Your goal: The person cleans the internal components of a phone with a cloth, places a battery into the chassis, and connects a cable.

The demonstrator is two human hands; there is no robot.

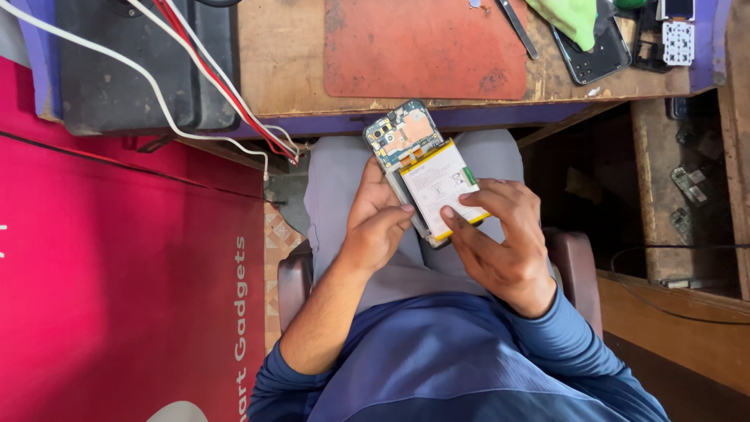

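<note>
The person sat on a brown padded chair (pixel 576 266) pulled close to a worn wooden workbench (pixel 281 55) with a purple-painted front edge. Over the grey-trousered lap, just below that edge, the opened smartphone with its back cover off (pixel 402 141) was held tilted, blue-green circuit board toward the bench and white rectangular battery (pixel 441 186) toward the body. The left hand (pixel 376 223) was curled around the phone's left side, thumb lying against the battery's lower edge. The right hand (pixel 500 234) had its fingers wrapped over the battery's right edge, the thumb pressed on the battery's lower corner.

On the bench, right behind the phone, lay a scuffed red-brown rubber mat (pixel 426 47). Left of the mat sat a black plastic box (pixel 133 66), with white and red cables (pixel 211 86) running across it and hanging off the bench edge. Right of the mat rested a slim metal tool (pixel 517 27), a green cloth (pixel 570 17) and a dark phone back shell (pixel 598 55). Left of the chair stood a large magenta panel (pixel 117 273); on the right, dim wooden shelving (pixel 680 187) held small parts.
</note>
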